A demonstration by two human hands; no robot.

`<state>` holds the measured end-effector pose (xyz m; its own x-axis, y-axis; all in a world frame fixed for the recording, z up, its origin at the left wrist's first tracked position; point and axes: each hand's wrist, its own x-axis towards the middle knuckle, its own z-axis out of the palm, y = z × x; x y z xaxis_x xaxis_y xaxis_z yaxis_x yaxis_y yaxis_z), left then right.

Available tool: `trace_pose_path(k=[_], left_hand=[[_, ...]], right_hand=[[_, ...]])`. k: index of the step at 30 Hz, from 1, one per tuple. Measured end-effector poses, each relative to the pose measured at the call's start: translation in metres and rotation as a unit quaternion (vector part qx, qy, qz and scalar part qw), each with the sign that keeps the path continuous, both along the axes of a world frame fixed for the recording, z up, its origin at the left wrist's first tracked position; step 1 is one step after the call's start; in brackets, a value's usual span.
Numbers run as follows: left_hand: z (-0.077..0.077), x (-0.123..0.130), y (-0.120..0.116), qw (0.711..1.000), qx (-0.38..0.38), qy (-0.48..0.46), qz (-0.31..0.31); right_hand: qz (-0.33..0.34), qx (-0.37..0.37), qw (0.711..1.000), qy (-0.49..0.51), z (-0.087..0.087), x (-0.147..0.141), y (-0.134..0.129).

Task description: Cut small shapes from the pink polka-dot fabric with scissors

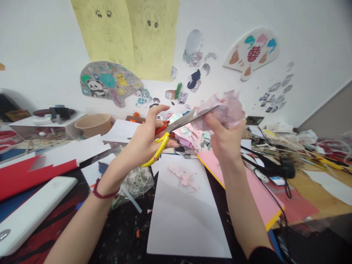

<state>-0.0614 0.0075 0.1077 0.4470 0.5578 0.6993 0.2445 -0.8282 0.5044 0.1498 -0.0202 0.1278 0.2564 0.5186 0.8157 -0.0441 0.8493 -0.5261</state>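
My left hand [148, 136] holds a pair of scissors [184, 121] with yellow and red handles, index finger lifted away from them. The blades point up to the right and lie against a crumpled pale pink sheet [229, 110]; whether they cut into it I cannot tell. Thumb and fingers of my right hand [227, 137] pinch that sheet from below. Under both hands a white sheet of paper [187, 220] lies on the black surface, bearing a cut pale pink piece [184, 178] with small red marks.
Behind the hands sits a pile of coloured scraps [191, 135]. Pink sheets with a yellow edge [255, 194] lie at right, near a black cable. At left are a clear bag of string [139, 181], a red sheet [16, 181] and a long white case [38, 214].
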Motion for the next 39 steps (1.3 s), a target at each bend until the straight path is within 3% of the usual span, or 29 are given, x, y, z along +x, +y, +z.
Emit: trace_pose_path(k=[22, 39], left_hand=[[0.0037, 0.0000, -0.0047, 1.000, -0.015, -0.002, 0.000], [0.0030, 0.0003, -0.0057, 1.000, 0.000, -0.007, 0.005]], right_hand=[[-0.055, -0.016, 0.998, -0.004, -0.0009, 0.0043, 0.0003], [-0.025, -0.005, 0.999, 0.021, -0.0019, 0.0042, 0.0046]])
